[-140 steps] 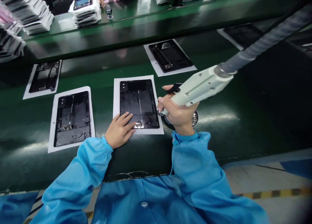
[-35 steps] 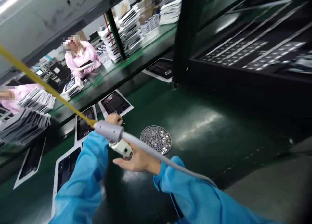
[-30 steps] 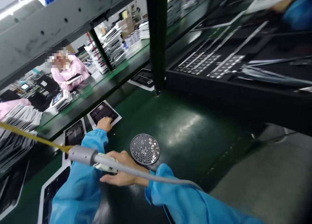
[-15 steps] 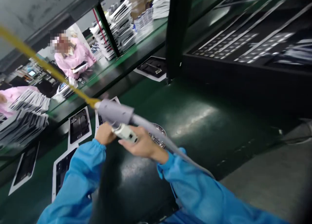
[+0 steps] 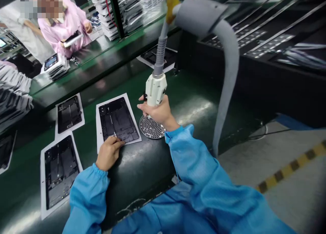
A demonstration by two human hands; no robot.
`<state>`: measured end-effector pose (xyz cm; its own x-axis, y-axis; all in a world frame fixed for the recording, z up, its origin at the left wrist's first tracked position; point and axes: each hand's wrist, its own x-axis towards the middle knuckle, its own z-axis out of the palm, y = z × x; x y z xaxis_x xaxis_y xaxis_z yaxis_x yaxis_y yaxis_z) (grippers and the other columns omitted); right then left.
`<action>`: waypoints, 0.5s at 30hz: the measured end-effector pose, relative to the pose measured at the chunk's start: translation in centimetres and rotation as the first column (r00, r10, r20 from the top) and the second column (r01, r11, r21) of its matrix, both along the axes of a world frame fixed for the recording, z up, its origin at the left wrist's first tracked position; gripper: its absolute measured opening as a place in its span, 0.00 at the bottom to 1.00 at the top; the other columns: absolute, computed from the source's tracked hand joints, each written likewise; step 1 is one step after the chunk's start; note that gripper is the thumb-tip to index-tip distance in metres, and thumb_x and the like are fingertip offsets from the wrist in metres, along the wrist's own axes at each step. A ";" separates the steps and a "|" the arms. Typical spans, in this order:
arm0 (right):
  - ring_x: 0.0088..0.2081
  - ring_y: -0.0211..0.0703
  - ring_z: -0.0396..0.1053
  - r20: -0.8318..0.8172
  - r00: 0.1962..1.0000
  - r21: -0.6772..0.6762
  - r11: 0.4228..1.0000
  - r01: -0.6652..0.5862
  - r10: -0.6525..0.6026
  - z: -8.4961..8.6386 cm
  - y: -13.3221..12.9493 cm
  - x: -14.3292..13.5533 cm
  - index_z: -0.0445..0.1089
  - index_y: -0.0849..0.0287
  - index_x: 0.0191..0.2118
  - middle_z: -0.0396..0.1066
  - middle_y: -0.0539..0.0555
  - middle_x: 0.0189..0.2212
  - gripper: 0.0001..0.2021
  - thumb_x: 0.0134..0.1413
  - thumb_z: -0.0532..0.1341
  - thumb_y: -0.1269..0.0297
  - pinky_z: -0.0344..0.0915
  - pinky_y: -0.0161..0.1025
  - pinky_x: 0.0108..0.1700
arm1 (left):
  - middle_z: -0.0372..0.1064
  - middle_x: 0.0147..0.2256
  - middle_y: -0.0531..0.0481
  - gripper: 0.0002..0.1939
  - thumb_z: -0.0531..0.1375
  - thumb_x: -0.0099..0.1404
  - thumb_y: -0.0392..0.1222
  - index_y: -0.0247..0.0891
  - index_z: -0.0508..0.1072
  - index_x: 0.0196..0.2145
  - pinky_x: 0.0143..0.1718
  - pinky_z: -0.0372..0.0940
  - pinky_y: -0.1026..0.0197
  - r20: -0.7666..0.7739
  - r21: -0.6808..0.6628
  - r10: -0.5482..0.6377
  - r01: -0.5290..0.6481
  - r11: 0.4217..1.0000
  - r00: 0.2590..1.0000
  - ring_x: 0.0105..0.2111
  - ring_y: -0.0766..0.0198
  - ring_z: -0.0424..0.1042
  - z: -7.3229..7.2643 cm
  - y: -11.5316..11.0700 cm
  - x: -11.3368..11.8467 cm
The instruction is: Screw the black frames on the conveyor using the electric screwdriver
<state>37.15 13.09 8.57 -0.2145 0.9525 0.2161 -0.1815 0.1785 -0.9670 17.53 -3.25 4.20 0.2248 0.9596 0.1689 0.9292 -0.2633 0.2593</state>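
Note:
My right hand is wrapped round the lower end of a white handheld tool, which stands nearly upright on a ribbed grey hose. Just below the tool sits a round metal dish with many small holes or pockets. My left hand rests at the lower edge of a black tablet-like housing that lies on a white sheet. Its thumb and fingers are pressed together there; whether they pinch the housing's edge or a small part is hidden.
More black housings on white sheets lie to the left. A thick grey hose hangs at the right beside a dark rack. Across the bench, a person in pink holds a device near stacked sheets.
The tool has turned from slanted to upright over the dish, in my right hand. My left hand has moved down to the middle housing, away from the tool. The view has shifted.

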 end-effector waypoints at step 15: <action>0.16 0.34 0.61 0.057 0.998 0.010 1.000 -0.014 0.014 -1.1 -1.0 -0.9 0.69 0.61 0.30 0.63 0.43 0.12 0.10 0.37 0.67 0.65 0.65 0.39 0.24 | 0.72 0.43 0.45 0.20 0.52 0.60 0.27 0.40 0.78 0.44 0.46 0.68 0.57 -0.139 -0.169 0.055 -0.079 0.982 0.989 0.43 0.58 0.70 1.9 -0.4 -1.0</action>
<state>36.27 12.12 7.45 -0.2399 0.9471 0.2134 -0.1288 0.1868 -0.9739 16.54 -3.63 6.10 0.1684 0.9853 -0.0289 0.9724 -0.1612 0.1687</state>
